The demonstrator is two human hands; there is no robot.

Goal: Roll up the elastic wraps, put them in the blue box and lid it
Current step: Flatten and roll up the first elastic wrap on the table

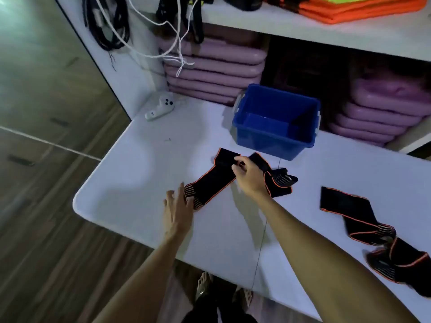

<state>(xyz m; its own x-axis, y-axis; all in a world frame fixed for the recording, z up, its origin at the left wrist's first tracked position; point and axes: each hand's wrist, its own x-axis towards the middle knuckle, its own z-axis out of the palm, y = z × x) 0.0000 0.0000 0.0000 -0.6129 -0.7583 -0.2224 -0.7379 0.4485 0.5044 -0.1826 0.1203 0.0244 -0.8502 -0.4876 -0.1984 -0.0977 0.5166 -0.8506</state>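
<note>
A black elastic wrap with orange edging (211,183) lies unrolled across the middle of the white table (130,183). My right hand (248,176) pinches its folded far end. My left hand (178,209) hovers flat with fingers apart at the wrap's near striped end, touching or just beside it. A second wrap (363,226) lies loosely twisted at the right. The blue box (277,134) stands open behind the first wrap, with a dark piece visible in its right corner. No lid is in view.
A white controller (161,107) lies at the table's back left. Stacks of purple pads (214,71) sit behind the box under a shelf holding orange cloth (354,8). Cords (109,26) hang at the back left. The table's left edge drops to wood floor.
</note>
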